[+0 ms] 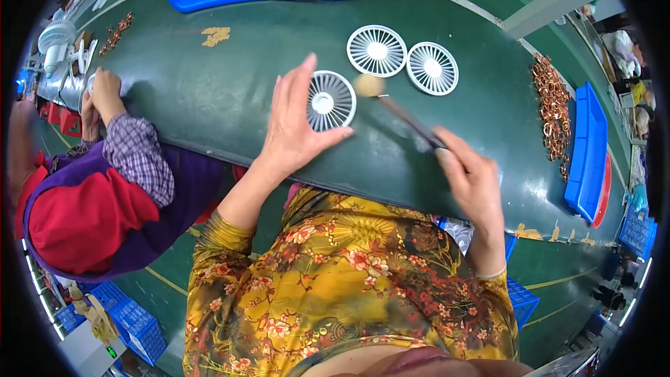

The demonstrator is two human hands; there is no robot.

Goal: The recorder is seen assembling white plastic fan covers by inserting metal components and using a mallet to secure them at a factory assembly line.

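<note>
My left hand (296, 120) curves round the left side of a white round fan grille (338, 101), thumb at its lower edge and fingers by its upper edge. The hand covers the grille's left part. In my right hand (469, 176) is a small mallet (408, 119) with a dark handle and a pale rounded head, slightly blurred. That head hovers just right of the grille, apart from it as far as I can see. Two more white grilles, one left (377, 51) and one right (432, 68), lie beyond the mallet, side by side on the green table.
A blue basket (258, 3) full of white grilles stands at the back. Copper-coloured rings (553, 115) lie heaped at the right beside a blue tray (586, 153). Another person's hand (105, 91) is at the table's left, near a white fan part (57, 45).
</note>
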